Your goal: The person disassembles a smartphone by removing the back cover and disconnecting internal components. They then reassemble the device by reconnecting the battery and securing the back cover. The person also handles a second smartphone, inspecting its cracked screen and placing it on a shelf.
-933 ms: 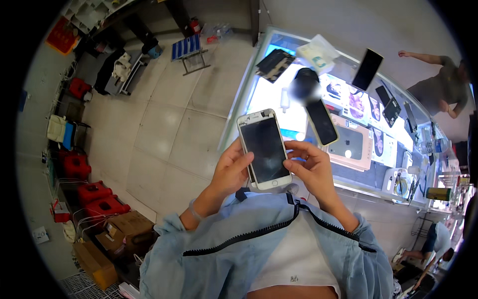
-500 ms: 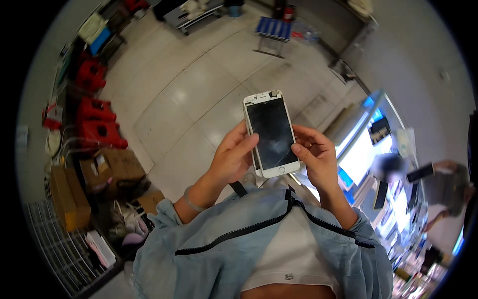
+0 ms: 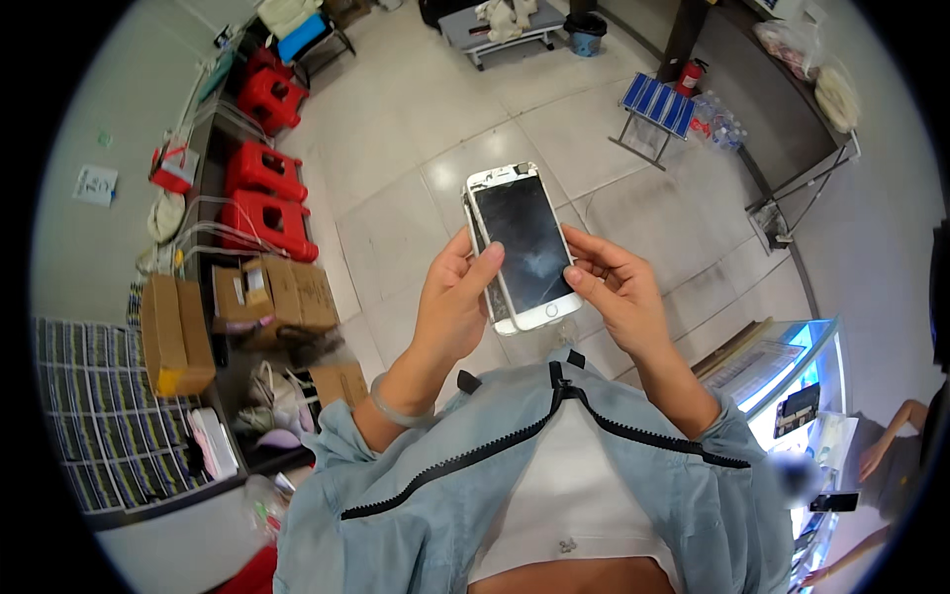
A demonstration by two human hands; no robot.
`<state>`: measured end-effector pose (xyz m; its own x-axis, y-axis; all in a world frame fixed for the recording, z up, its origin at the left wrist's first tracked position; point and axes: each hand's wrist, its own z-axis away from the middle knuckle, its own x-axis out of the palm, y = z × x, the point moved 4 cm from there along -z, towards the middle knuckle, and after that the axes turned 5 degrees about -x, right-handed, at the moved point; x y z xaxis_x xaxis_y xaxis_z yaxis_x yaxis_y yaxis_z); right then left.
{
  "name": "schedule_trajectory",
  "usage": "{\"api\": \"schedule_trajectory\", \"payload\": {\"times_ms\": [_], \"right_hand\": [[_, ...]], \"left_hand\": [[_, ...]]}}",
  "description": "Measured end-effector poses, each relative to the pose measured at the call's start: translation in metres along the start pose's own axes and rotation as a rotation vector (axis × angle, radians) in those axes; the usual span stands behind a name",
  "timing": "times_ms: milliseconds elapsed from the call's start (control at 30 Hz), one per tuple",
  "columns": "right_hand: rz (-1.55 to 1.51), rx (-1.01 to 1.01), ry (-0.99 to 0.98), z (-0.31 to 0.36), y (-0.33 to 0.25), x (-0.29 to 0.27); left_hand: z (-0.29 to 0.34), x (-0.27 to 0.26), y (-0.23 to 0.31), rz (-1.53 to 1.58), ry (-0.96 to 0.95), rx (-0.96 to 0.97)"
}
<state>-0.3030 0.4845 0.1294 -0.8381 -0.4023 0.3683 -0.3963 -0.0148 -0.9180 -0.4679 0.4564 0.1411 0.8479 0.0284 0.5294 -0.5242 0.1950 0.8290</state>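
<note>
Both my hands hold a smartphone (image 3: 527,238) with a white front and a dark screen, in front of my jacket. Its top edge is chipped and broken, and faint marks show on the glass. Along the left side a gap shows between the front and the part behind it. My left hand (image 3: 457,297) is closed on the left edge, thumb resting on the front. At the lower right edge, my right hand (image 3: 618,292) grips with thumb and fingers. The fingertips behind the phone are hidden.
At the left, cardboard boxes (image 3: 297,294) and several red stools (image 3: 272,223) line a shelf. A blue striped folding stool (image 3: 658,107) stands on the tiled floor (image 3: 396,208), beside a fire extinguisher (image 3: 690,77). Right, a lit display case (image 3: 782,381) has another person's arm (image 3: 881,445) beside it.
The view has swung to the right, so the background has shifted in the picture, and the phone sits slightly further left and higher. Both hands keep their grip on it.
</note>
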Motion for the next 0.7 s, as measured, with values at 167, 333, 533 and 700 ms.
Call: {"api": "schedule_trajectory", "payload": {"times_ms": [167, 333, 533, 700], "right_hand": [[0.006, 0.007, 0.052, -0.028, -0.012, -0.031], [-0.196, 0.119, 0.268, -0.027, -0.018, -0.054], [-0.895, 0.104, 0.456, 0.021, -0.014, -0.057], [-1.388, -0.227, 0.467, 0.095, 0.014, -0.037]], "left_hand": [[-0.049, 0.013, 0.004, 0.001, -0.011, -0.005], [-0.091, 0.022, 0.0, 0.089, -0.194, -0.155], [-0.115, 0.032, -0.021, -0.005, -0.332, -0.401], [-0.12, 0.028, -0.07, -0.061, -0.536, -0.648]]}}
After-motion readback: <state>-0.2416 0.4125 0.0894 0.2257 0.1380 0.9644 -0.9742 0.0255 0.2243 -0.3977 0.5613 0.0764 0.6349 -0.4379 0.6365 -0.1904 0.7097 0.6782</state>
